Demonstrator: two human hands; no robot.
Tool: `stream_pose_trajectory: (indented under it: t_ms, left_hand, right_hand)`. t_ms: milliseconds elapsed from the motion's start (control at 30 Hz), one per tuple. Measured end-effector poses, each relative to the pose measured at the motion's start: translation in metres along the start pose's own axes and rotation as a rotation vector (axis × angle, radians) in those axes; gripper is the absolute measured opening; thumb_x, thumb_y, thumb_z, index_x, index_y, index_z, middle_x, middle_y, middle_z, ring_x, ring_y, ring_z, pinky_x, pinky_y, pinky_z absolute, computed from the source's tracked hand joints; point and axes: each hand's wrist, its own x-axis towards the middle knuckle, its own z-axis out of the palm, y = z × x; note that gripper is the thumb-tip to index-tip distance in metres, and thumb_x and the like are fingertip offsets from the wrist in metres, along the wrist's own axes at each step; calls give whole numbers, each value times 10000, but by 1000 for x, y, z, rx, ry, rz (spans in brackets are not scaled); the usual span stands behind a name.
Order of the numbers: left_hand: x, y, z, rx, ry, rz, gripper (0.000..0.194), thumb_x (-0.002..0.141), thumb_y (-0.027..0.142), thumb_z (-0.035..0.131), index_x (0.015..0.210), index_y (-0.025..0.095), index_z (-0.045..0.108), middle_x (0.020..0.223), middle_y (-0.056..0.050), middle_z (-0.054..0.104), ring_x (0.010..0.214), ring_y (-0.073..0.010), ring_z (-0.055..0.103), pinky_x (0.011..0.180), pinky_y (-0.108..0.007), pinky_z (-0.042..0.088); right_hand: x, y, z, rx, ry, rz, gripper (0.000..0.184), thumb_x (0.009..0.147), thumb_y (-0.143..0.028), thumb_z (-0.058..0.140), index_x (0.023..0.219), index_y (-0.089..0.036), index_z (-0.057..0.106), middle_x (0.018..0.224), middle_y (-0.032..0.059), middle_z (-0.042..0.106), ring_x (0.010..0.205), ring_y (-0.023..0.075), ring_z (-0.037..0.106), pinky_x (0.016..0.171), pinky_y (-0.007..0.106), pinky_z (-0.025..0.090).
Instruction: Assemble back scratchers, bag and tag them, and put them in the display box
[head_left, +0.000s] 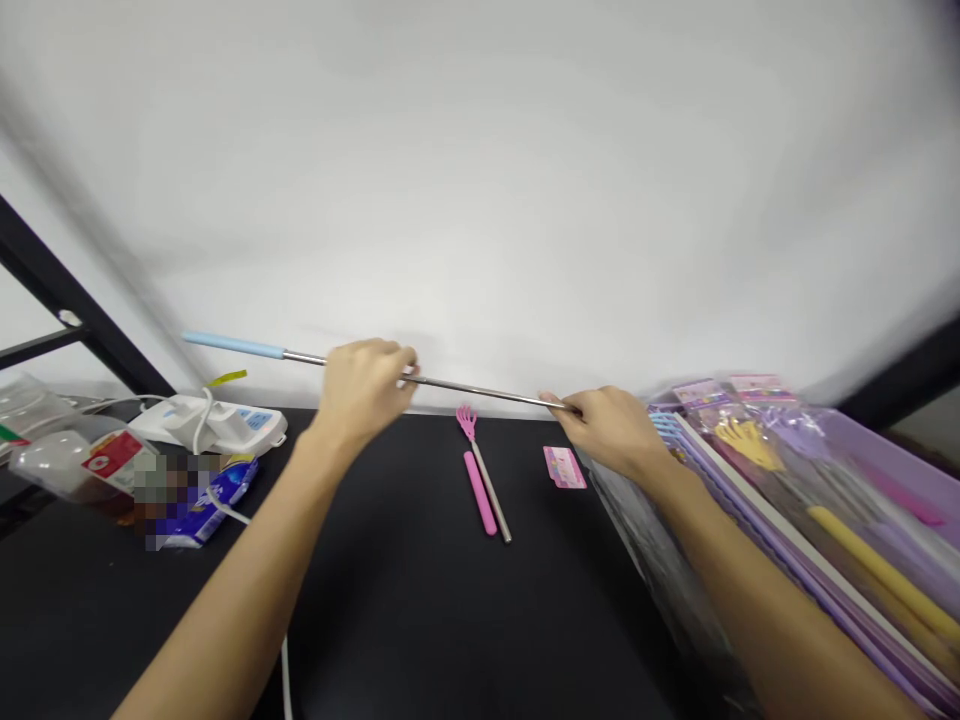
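we hold a thin telescopic steel rod (480, 390) out level across the view, just above the far edge of the black worktop (405, 630). its pale blue handle (232, 345) sticks out to the left, past our left hand (364, 392). that hand's grip is closed around the rod, with the fingers curled over it. our right hand (607, 430) has the rod's other tip, its grip closed in a tight pinch at the very end.

on the worktop below the rod, between our hands, lies a pink back scratcher (489, 485) with a small claw head and a steel shaft. a pink tube (478, 490) lies just beside the shaft, nearly touching it. a small pink card (564, 467) lies close under our right hand.

further right, a purple plastic tray (885, 445) holds packaged items and a long yellow handle (877, 565). to the left are a white power strip (214, 423) with its cable, crumpled clear plastic packaging (45, 450) and a blue packet (206, 510), partly blurred. a white backdrop (480, 180) rises behind everything.
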Motion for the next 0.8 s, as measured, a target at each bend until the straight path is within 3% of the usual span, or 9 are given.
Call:
stream_pose_trajectory:
  t_ms: [100, 167, 233, 367, 433, 633, 800]
  left_hand:
    - [0, 44, 1, -74, -1, 229, 166, 852, 223, 542, 733, 195, 655, 687, -34, 665, 688, -199, 627, 561, -314, 345]
    - [-1, 57, 4, -83, 36, 285, 196, 868, 172, 513, 715, 187, 634, 673, -37, 651, 685, -189, 618, 533, -314, 324]
    - [-2, 49, 7, -70, 57, 279, 192, 863, 161, 516, 715, 185, 637, 675, -41, 657, 682, -188, 613, 520, -305, 309]
    - [-4, 2, 8, 20, 81, 56, 262, 886, 207, 494, 668, 186, 639, 613, -49, 648, 649, -196, 598, 515, -304, 264]
    - [-5, -12, 7, 34, 75, 23, 287, 903, 225, 472, 675, 188, 642, 608, -46, 650, 655, -195, 601, 517, -307, 252]
    - [-6, -15, 3, 45, 79, -32, 274, 907, 245, 469, 707, 196, 650, 648, -49, 664, 703, -201, 613, 537, -307, 257]
    - [-6, -19, 6, 32, 69, -109, 277, 907, 244, 465, 719, 195, 663, 681, -62, 682, 736, -217, 616, 535, -307, 247]
  right_hand:
    - [-3, -14, 1, 9, 45, -29, 624, 968, -532, 268, 604, -204, 654, 579, 78, 643, 558, 184, 554, 546, 305, 208]
    - [-5, -15, 1, 12, 56, -42, 619, 965, -536, 273, 599, -206, 648, 570, 74, 639, 557, 181, 551, 547, 303, 212]
    - [-5, -6, 1, 2, 50, -9, 578, 954, -519, 312, 598, -204, 640, 564, 73, 634, 564, 182, 551, 547, 300, 218]
    - [-4, 12, 1, -33, 42, 68, 487, 924, -460, 373, 610, -197, 637, 590, 76, 644, 592, 190, 564, 551, 298, 229]
    - [-2, 14, 1, -33, 47, 43, 477, 922, -446, 366, 620, -197, 640, 611, 72, 653, 613, 192, 577, 554, 298, 236]
    - [0, 10, 0, -188, 5, 96, 398, 888, -422, 403, 751, -199, 702, 783, 101, 718, 719, 238, 645, 566, 303, 257]
    - [-1, 18, -4, -270, 10, 196, 542, 933, -494, 317, 872, -182, 755, 822, 164, 722, 793, 296, 670, 642, 335, 343]
